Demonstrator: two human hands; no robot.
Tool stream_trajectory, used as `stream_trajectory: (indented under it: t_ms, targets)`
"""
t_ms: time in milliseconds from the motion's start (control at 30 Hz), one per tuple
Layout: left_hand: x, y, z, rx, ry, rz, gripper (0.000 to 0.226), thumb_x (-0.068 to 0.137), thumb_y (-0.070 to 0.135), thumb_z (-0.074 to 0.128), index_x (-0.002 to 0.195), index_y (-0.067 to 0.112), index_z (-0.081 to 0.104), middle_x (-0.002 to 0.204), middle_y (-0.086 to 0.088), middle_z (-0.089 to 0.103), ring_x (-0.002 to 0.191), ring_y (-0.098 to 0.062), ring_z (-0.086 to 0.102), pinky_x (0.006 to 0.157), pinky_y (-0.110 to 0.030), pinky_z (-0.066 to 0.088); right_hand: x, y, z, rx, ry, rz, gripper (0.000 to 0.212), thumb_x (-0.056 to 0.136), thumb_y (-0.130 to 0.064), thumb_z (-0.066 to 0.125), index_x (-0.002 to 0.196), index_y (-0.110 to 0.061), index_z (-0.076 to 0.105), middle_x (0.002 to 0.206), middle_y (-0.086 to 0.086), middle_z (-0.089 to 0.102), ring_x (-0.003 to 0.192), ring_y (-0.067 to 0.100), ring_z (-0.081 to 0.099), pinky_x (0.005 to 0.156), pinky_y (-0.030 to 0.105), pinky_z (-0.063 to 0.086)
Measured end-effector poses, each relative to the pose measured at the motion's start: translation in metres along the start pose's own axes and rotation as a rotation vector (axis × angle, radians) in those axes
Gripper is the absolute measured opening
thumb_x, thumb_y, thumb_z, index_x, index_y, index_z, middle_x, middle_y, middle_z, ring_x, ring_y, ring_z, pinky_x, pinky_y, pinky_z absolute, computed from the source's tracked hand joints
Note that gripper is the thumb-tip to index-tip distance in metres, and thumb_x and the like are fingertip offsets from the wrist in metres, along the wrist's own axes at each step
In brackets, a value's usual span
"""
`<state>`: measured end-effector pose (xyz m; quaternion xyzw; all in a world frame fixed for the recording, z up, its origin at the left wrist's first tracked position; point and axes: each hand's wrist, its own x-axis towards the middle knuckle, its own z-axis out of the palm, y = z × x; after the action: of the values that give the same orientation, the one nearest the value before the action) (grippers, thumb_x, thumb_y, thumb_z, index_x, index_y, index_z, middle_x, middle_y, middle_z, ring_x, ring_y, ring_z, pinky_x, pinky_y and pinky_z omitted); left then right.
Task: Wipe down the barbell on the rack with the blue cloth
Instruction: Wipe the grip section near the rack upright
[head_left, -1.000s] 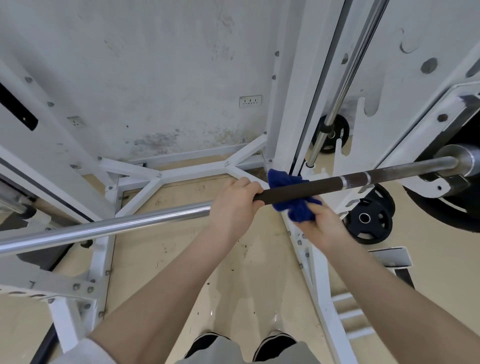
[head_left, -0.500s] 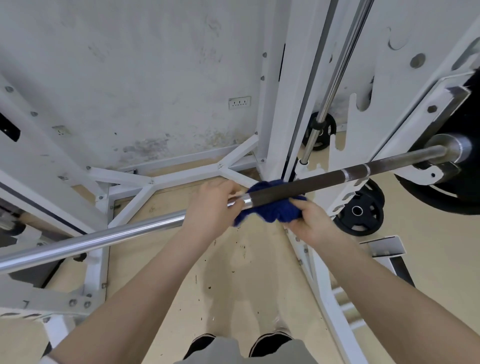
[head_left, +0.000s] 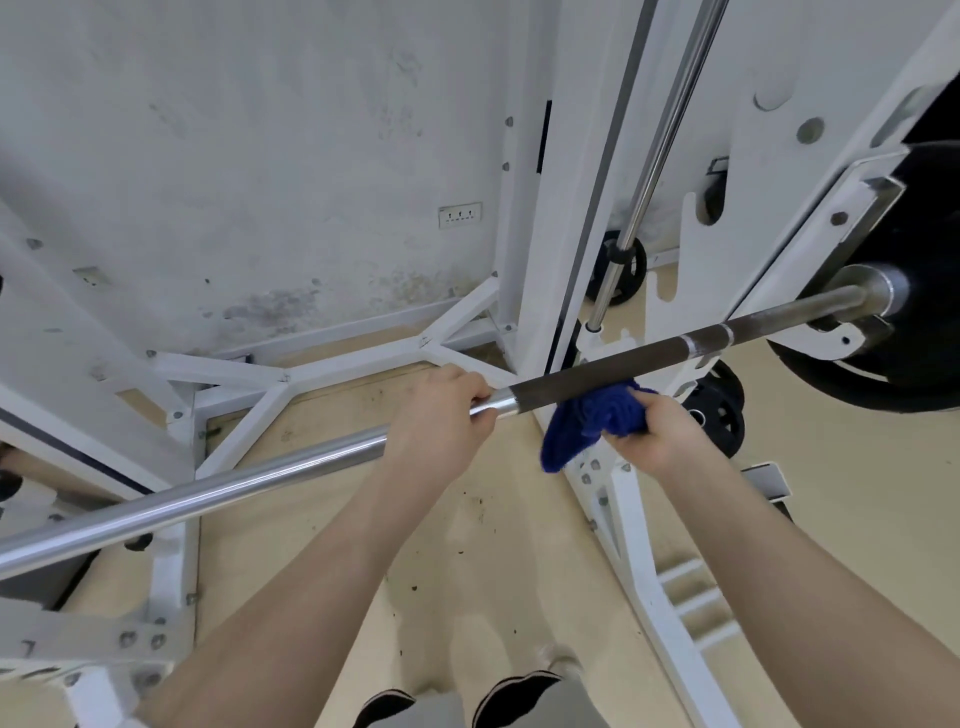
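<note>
Left hand: gripped barbell at frame centre.
Right hand: clutched blue cloth under the bar's dark section.

Gym: white rack, weight plates

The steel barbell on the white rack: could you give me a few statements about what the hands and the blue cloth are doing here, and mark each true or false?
1. The left hand grips the shiny part of the steel barbell. True.
2. The right hand holds a red sponge. False: it holds a bunched blue cloth.
3. The blue cloth sits against the underside of the bar's dark section. True.
4. The blue cloth lies on the floor. False: it is in the right hand, up at the bar.
5. A black weight plate is on the bar's right end. True.
</note>
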<state>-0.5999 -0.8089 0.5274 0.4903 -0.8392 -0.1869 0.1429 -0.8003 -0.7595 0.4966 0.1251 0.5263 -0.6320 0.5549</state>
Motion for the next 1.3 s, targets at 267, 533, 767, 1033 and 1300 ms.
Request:
stream_trajectory:
  t_ms: [267,533,767,1033,1300]
  targets:
    - [0.008,0.028,0.004,-0.011,0.123,0.056,0.03,0.091,0.021,0.046,0.12,0.017,0.051,0.119,0.0,0.057,0.109,-0.02,0.049,0.087,-0.027,0.037,0.001,0.001,0.001,-0.077,-0.068,-0.015,0.032,0.101,-0.013,0.032,0.075,-0.006,0.05,0.053,0.006,0.063,0.058,0.019,0.059,0.07,0.026,0.051]
    - [0.018,0.049,0.026,0.11,-0.006,0.138,0.037,0.089,0.039,0.052,0.12,0.02,0.054,0.116,-0.002,0.057,0.106,-0.023,0.05,0.085,-0.031,0.037,0.023,-0.047,-0.025,-0.194,0.147,-0.266,0.015,0.097,-0.011,0.037,0.087,-0.015,0.048,0.078,0.002,0.05,0.066,0.014,0.05,0.054,0.027,0.047]
    - [0.024,0.059,0.032,0.106,0.051,0.082,0.022,0.088,0.023,0.056,0.107,0.013,0.054,0.11,-0.005,0.054,0.099,-0.025,0.047,0.074,-0.025,0.028,0.024,-0.08,-0.037,-0.074,0.186,-0.298,0.042,0.098,-0.01,0.033,0.139,-0.003,0.035,0.145,0.012,0.041,0.131,0.029,0.043,0.093,0.034,0.043]
    - [0.024,0.064,0.034,0.104,0.076,0.0,0.013,0.085,0.02,0.058,0.095,0.012,0.054,0.098,-0.004,0.053,0.083,-0.016,0.035,0.067,-0.026,0.03,0.029,-0.032,-0.029,0.099,-0.175,-0.116,0.035,0.094,0.006,0.026,0.096,-0.015,0.054,0.064,0.009,0.056,0.057,0.024,0.055,0.061,0.036,0.044]
    - [0.018,0.066,0.036,0.085,0.115,-0.045,0.017,0.085,0.019,0.061,0.099,0.01,0.059,0.101,-0.006,0.055,0.093,-0.026,0.046,0.068,-0.028,0.028,0.065,-0.047,-0.037,0.151,-0.393,-0.14,0.041,0.093,0.004,0.022,0.066,-0.016,0.046,0.042,0.001,0.039,0.038,0.015,0.041,0.052,0.026,0.046]
